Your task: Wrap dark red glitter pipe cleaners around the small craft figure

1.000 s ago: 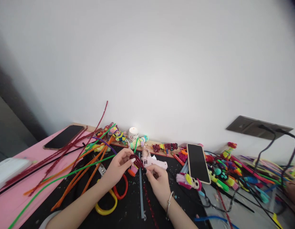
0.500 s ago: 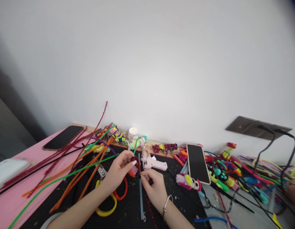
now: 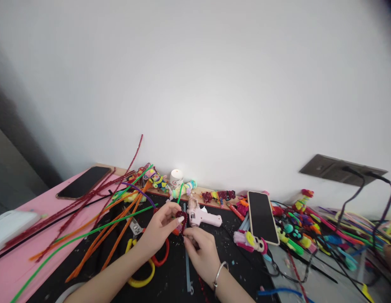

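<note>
My left hand (image 3: 164, 225) is closed, its thumb and fingers pinching a coiled, dark red tinsel pipe cleaner (image 3: 184, 222). Close by on the right, my right hand (image 3: 202, 248) pinches the lower part of the same pipe cleaner; the fingertips hide part of it. A bit of orange shows behind the left fingertips. Just beyond the hands lies a pale pink glue gun (image 3: 206, 217). A translucent glue stick (image 3: 187, 269) lies on the black mat below them. Scissors with one yellow and one red handle (image 3: 165, 254) lie partly under my left wrist.
Loose orange pipe cleaners (image 3: 97, 248) and red ones fan out at left, near a dark phone (image 3: 84, 182). A paper cup (image 3: 176, 177) and pipe-cleaner figures line the wall. At right are a white-framed phone (image 3: 263, 216), a pipe-cleaner pile, cables, a wall socket (image 3: 328, 166) and another person's hand (image 3: 390, 252).
My right hand has shifted slightly up and left along the red pipe cleaner. The left hand has turned a little, and the red coil looks tighter between the hands.
</note>
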